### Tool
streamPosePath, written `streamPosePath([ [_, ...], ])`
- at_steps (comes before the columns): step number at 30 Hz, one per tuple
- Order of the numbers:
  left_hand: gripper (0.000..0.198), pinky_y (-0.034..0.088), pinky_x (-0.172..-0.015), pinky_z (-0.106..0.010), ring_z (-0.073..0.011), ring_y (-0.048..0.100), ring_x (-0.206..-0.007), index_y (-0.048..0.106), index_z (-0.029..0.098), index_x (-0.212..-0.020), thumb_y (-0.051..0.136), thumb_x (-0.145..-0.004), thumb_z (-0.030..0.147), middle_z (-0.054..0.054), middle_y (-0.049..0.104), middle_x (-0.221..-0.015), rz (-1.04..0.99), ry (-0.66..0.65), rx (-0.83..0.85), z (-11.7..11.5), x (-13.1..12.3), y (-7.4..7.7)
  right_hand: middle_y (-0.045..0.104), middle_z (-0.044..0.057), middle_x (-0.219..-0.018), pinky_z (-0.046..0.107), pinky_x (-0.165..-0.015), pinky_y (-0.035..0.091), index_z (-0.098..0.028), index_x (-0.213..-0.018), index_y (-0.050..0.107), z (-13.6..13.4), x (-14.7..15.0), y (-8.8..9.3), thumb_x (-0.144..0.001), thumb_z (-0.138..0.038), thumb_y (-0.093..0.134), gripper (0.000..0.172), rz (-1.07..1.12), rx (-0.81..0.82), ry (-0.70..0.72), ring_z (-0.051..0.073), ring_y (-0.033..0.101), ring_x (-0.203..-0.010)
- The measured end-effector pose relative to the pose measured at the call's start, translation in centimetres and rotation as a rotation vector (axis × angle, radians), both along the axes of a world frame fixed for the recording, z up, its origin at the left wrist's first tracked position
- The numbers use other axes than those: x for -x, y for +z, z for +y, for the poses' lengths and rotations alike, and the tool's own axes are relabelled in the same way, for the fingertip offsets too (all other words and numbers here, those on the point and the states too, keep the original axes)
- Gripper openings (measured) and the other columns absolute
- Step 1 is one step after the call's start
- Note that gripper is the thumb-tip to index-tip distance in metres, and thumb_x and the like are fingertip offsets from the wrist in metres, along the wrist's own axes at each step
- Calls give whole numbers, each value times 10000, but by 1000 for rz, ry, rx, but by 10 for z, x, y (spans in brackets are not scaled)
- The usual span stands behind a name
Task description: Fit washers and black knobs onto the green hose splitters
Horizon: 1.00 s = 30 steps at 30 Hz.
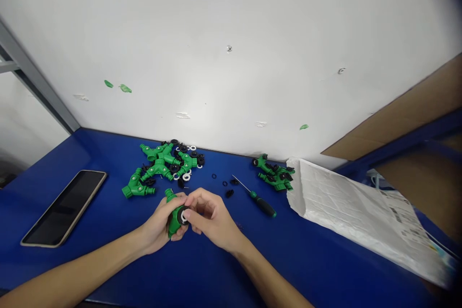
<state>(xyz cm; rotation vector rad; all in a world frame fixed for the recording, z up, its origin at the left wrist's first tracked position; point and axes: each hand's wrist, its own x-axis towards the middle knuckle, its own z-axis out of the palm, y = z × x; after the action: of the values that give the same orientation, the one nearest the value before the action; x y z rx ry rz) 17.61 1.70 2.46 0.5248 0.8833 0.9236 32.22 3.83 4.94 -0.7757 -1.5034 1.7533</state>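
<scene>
My left hand (156, 225) is wrapped round a green plastic Y-shaped hose splitter (174, 226). One end of it, fitted with a black collar (180, 215), faces my right hand (215, 220). Thumb and fingers of that hand pinch at a white ring (184, 218) in the collar's opening; my fingertips cover part of it. Just beyond my hands lie several more green splitters (159, 169), with white washers (186, 177) and black caps among them.
Right of my hands lie a screwdriver (263, 204), small black parts (229, 193) and thin black rings (224, 184). Another group of green splitters (276, 180) touches a white plastic mailer (346, 202). A phone (67, 207) lies at the left on the blue table (151, 279). A white wall (216, 91) stands behind.
</scene>
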Motion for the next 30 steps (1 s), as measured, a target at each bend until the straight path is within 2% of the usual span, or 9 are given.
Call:
streamPosePath([
  [6,319,198,-315,-157,-70,388,-315,442,206,-707,627,-794,451,81,425,-414,34,11,-2,1,-1,-3,479,-66,-602,187,-429,334,-200,-816,496,1,0,0,-785,-349,677,237,-43,-11,-1,62,389,-472],
  [11,360,163,-318,-149,-66,387,-313,426,216,-740,647,-771,498,86,438,-433,139,60,32,-1,-6,-1,462,-74,-620,198,-502,329,-203,-757,430,0,-2,0,-765,-217,639,209,-87,-74,8,64,380,-523],
  [15,390,155,-319,-140,-65,387,-318,415,219,-746,653,-758,527,86,437,-419,202,48,46,-2,-5,2,444,-82,-615,187,-494,330,-203,-747,419,-1,-2,1,-744,-155,618,205,-113,-86,-24,61,388,-523],
  [20,372,127,-304,-145,-61,343,-289,476,201,-758,605,-778,549,44,486,-377,121,-60,81,0,0,2,501,-86,-596,167,-403,373,-201,-793,448,2,-5,8,-769,-295,678,250,-58,64,66,57,481,-436],
  [23,393,116,-301,-141,-52,337,-288,487,186,-697,610,-761,553,30,482,-362,97,-92,131,2,2,2,548,-75,-597,163,-397,410,-191,-819,477,5,-8,10,-741,-372,737,326,-49,105,100,71,544,-448],
  [30,348,108,-294,-150,-56,325,-273,505,176,-711,573,-808,503,18,487,-355,138,-119,115,1,0,5,567,-84,-522,160,-408,444,-188,-771,439,13,-8,11,-663,-334,814,416,-75,148,175,93,592,-448],
])
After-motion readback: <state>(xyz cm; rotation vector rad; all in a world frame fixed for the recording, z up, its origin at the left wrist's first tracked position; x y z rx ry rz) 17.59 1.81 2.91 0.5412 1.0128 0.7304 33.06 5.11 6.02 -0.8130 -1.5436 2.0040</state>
